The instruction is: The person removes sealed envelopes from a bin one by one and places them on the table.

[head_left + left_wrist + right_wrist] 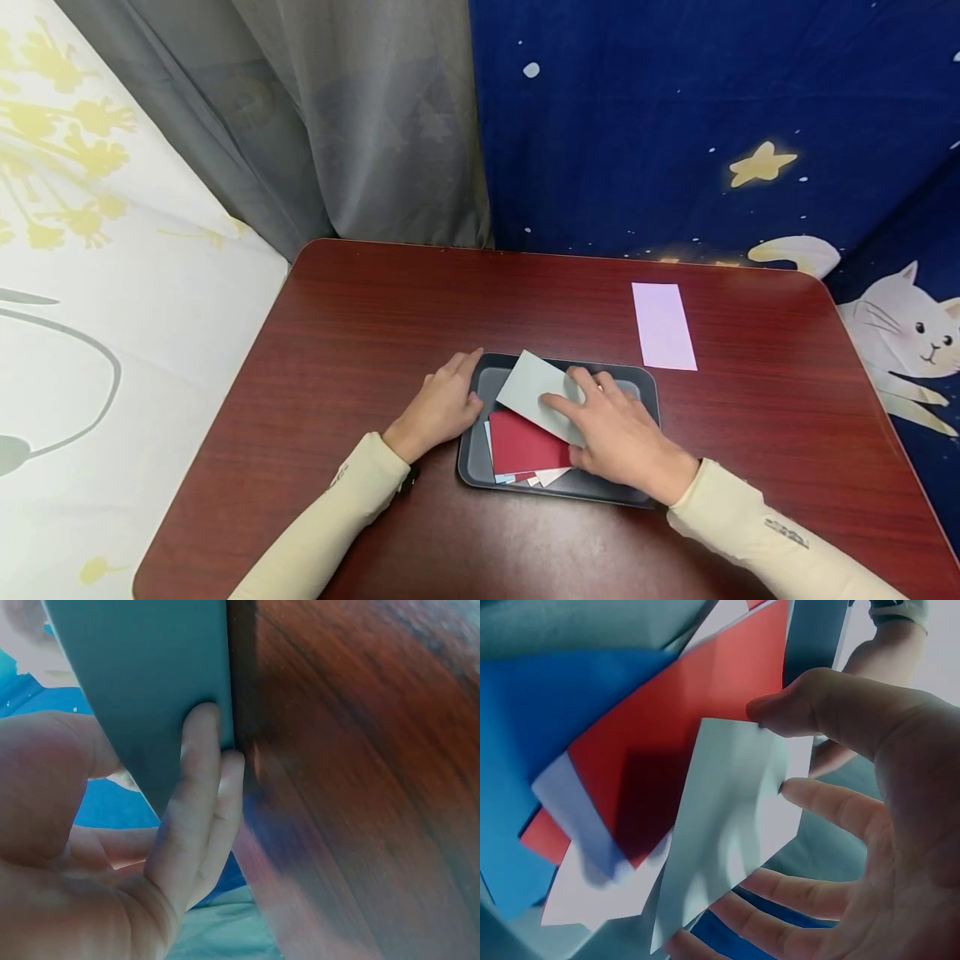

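Note:
A dark grey tray (pixel 471 454) holds a loose pile of paper cards. My left hand (pixel 442 400) grips the tray's left edge; in the left wrist view its fingers (pixel 199 772) lie along the tray's wall (pixel 150 667). My right hand (pixel 618 429) is over the tray and holds a pale grey-green card (pixel 528 387), thumb at one corner and fingers along its edges. That card (pixel 720 802) sits tilted over a red card (pixel 525 446). Beneath the red one, white pieces (pixel 600 896) and a blue card (pixel 555 727) stick out.
A pale lilac sheet (pixel 664 327) lies on the reddish-brown table (pixel 360 325), beyond the tray's far right corner. Grey curtains (pixel 397 125) and a dark blue one (pixel 637 142) hang behind the table's far edge. White patterned fabric (pixel 112 350) hangs on the left.

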A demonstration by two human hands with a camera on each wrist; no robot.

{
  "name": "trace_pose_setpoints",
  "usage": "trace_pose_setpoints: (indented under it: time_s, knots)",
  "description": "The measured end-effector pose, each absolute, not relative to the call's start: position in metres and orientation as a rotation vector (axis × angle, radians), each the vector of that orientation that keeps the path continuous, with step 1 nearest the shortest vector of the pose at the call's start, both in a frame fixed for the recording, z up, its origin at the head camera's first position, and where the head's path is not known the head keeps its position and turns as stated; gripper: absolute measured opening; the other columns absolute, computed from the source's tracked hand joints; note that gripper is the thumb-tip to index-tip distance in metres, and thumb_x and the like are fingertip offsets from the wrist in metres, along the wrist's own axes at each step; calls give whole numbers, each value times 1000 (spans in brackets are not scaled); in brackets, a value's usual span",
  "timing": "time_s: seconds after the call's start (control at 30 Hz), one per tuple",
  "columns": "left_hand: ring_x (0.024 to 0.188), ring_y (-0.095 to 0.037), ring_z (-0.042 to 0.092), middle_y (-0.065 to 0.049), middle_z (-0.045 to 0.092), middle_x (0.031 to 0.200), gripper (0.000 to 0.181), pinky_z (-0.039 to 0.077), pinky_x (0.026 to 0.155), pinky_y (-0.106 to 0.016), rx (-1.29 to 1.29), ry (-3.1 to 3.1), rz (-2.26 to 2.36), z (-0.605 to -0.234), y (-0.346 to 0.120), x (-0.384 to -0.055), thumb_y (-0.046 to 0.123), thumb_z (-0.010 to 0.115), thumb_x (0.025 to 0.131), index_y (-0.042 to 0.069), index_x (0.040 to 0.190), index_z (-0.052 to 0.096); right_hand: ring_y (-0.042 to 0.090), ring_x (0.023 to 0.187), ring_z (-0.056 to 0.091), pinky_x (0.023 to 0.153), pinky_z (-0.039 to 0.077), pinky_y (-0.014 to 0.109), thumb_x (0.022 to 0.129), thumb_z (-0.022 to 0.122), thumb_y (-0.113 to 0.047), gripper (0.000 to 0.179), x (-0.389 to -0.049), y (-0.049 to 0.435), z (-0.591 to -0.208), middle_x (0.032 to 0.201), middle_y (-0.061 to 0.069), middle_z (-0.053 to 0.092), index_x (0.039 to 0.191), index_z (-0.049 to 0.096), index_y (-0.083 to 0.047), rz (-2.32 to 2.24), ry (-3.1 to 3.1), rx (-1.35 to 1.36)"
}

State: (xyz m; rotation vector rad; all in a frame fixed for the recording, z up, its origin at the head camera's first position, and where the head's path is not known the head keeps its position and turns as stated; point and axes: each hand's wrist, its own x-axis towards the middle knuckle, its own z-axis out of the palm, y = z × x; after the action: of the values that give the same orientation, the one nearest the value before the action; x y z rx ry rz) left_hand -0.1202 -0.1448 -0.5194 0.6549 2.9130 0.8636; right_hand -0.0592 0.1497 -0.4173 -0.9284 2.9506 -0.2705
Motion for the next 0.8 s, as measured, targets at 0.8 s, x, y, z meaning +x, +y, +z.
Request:
trace_pose_setpoints:
  time_s: [0.8]
  knots:
    - [96,-30,70,-21,63,142,76,61,85,-55,682,2910,896,-504,-143,-114,6,69,88,-6,160,49,48,116,58,70,64,57,78,95,-16,75,-86,181,-404,149,28,50,148,70,-20,-310,2977,-711]
